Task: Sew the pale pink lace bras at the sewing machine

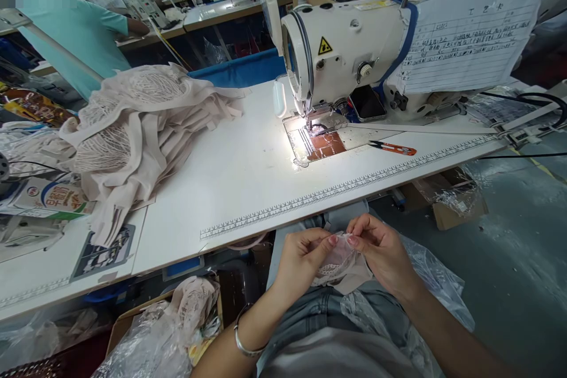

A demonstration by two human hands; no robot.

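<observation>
Over my lap I hold a pale pink lace bra piece (339, 263) by its upper edge. My left hand (303, 257) pinches that edge between thumb and forefinger. Close beside it, my right hand (381, 251) pinches the same edge, its fingers curled. The lower part of the piece hangs onto my legs. Beyond the table edge stands a white sewing machine (341, 47), its lamp lighting the needle area. A pair of orange thread snips (393, 148) lies on the tabletop to the right of the needle plate.
A heap of pale pink lace bras (137, 124) covers the table's left part. A printed ruler (345, 186) runs along the front edge. Below left, a cardboard box (128, 322) holds plastic and lace pieces. A phone (367, 103) lies by the machine. A co-worker in turquoise (75, 41) is at far left.
</observation>
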